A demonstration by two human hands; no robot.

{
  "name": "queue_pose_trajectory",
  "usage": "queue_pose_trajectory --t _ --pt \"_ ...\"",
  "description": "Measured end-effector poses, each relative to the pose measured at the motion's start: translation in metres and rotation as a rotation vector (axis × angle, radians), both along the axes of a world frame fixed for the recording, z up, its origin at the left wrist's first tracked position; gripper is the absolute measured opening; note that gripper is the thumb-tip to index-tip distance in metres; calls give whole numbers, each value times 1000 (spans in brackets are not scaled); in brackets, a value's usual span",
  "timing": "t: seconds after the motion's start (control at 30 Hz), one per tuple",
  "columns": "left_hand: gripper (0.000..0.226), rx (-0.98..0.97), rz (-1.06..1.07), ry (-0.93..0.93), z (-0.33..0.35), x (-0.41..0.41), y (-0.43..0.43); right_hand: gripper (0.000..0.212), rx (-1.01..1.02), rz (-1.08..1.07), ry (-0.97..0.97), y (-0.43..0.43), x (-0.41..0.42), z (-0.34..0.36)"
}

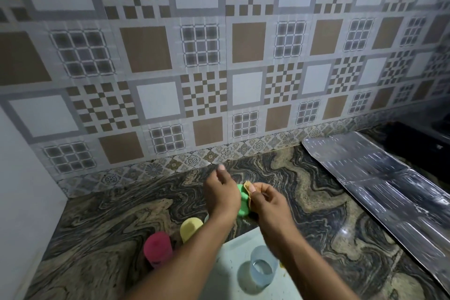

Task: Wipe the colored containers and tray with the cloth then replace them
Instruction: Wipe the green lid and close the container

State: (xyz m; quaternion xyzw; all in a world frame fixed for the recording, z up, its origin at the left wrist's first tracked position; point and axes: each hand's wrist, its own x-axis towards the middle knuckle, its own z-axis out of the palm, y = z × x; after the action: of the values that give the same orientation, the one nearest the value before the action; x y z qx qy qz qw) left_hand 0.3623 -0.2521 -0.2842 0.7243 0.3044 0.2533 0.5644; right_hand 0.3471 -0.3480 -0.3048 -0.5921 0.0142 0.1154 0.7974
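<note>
My left hand grips the green container above the table, while my right hand, just beside it, pinches the cloth against its right side.

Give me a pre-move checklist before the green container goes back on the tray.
1. Green container held in the left hand: ok.
2. Cloth in the right hand, against the container: ok.
3. Green container fully wiped: cannot tell, hands cover most of it.
4. Bare spot on the white tray: ok; the clear blue cup fills only part.
5. Red container and yellow container upright on the counter, off the tray: ok.
6. Tray wiped: cannot tell.
</note>
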Motion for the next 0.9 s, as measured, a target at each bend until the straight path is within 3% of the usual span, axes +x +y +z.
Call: queue_pose_trajectory --t 0.07,0.1,0.2,0.27,0.33,0.43,0.47,0.53,0.6,0.67,0.73,0.83,0.9 --pt "41 -35 164 -82 -3 -3 -5 17 60 -168 35 13 -7 -13" --pt "42 -70 120 -54 -10 -4 -6 17 60 -195 55 14 -9 -17" --pt "51 -291 -250 131 -18 -3 7 13 -43 40 50 -6 -1 -5" --pt "49 -320 -440 226 -12 -1 16 10 -84 235 49 -19 6 8" --pt "44 -174 -343 152 -6 3 13 12 -61 222 33 -16 7 11" --pt "42 -42 101 -29 -1 -1 0 18 -39 -123 -12 12 -3 -5" --pt "43 -48 142 -40 -4 -3 -2 18 -27 -213 -6 18 -7 -11" --pt "46 -138 -16 28 -16 -2 3 16 -12 -216 31 17 -10 -13" --pt "51 -289 -280 156 -20 1 14 14 -45 -5 38 1 -1 -4" --pt "47 -274 -412 207 -15 4 21 11 -73 154 18 -10 6 6" --pt "44 -128 -228 105 -8 6 15 13 -67 96 -20 -3 4 9" --pt "43 -47 132 -46 -4 -2 0 16 -44 -203 -40 18 -9 -5" --pt "45 -129 52 -29 -16 -3 -3 17 -39 -271 -12 18 -12 -12"
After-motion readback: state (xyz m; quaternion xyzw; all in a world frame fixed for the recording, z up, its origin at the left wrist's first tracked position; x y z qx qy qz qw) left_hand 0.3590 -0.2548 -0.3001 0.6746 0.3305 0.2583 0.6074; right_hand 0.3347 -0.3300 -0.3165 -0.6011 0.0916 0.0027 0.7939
